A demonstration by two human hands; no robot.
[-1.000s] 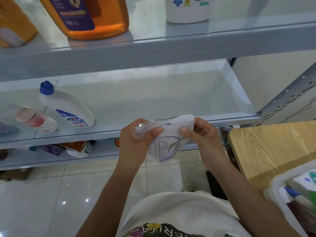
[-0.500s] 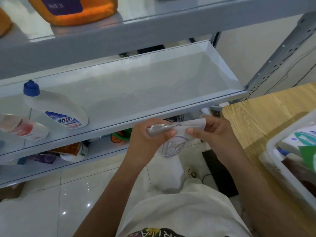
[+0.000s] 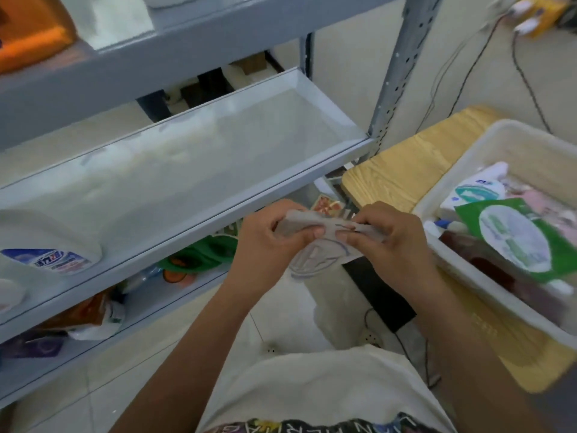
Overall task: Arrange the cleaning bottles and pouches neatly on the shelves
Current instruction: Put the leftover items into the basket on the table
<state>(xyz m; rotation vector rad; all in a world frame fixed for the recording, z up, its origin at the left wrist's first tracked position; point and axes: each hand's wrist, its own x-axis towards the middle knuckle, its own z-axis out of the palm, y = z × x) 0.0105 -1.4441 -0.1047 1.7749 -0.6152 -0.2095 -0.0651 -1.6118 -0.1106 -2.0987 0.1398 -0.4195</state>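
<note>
while the fingertips (image 3: 318, 233) of both hands pinch its top edge, the clear pouch (image 3: 315, 259) hangs between the left hand (image 3: 265, 242) and right hand (image 3: 390, 245), just in front of the grey shelf (image 3: 281, 195), beside a white basket (image 3: 456, 173) on the wooden table (image 3: 402, 170).

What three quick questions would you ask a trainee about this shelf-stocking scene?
1. True or false: the left hand and the right hand both grip the pale pouch.
2. Where does the green pouch lie? A) on the middle shelf B) in the white basket C) on the floor
3. Fill the gap: the white basket stands on a wooden ____.

Key
1. True
2. B
3. table
</note>
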